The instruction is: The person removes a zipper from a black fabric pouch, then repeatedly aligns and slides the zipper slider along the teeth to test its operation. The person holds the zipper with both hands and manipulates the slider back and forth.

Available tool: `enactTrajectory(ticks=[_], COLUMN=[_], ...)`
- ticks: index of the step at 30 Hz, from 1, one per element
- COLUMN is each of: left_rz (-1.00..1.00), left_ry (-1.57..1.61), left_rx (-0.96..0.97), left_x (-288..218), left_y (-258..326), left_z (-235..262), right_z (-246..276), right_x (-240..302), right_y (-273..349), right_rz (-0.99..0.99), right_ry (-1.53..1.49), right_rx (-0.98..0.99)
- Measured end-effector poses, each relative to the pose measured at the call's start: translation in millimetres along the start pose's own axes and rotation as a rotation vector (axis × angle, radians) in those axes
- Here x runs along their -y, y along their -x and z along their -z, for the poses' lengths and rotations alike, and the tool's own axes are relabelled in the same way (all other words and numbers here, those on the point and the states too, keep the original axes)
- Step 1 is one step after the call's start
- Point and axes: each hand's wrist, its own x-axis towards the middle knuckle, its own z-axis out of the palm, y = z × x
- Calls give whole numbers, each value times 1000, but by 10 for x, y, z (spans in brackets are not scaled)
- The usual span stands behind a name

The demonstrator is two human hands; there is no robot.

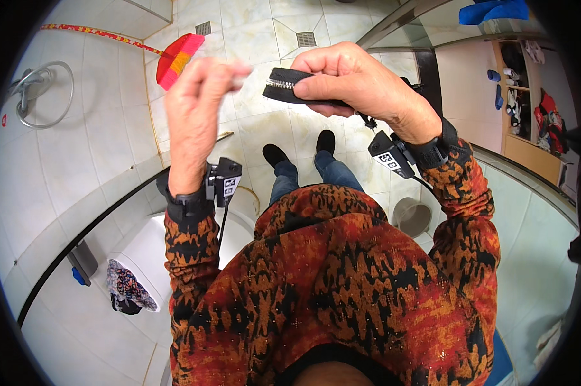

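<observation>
My right hand (358,83) grips a black pouch (290,87) with a silver zipper, held up in front of me over the tiled floor. My left hand (197,103) is raised just left of the pouch, fingers pinched together near the zipper's end; whether they hold the zipper pull is blurred. Both wrists wear black bands carrying small black boxes. My sleeves are red, orange and black patterned.
Below are my black shoes (300,148) on the pale tiled floor. A red brush head (178,58) lies at the far left. A white tub (142,251) with a patterned cloth (128,289) is lower left. Shelves (528,96) stand at the right.
</observation>
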Motion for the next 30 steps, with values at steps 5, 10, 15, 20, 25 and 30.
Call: enactTrajectory(ticks=[5, 10, 15, 20, 25, 30], left_rz=[-153, -91, 56, 234, 446, 495], left_ry=[-179, -64, 55, 19, 153, 179], left_rx=[165, 89, 37, -52, -107, -49], left_x=[-12, 38, 57, -10, -69, -55], left_y=[-20, 14, 23, 1, -44, -4], left_z=[-204, -268, -224, -170, -179, -249], right_z=[-11, 29, 162, 321, 168, 19], right_x=[1, -33, -145, -288, -410, -401], right_y=[-52, -100, -120, -105, -249, -336], right_rz=[5, 19, 83, 129, 232, 526], right_ry=[-170, -347, -467, -429, -76, -12], right_rx=[6, 38, 29, 36, -199, -329])
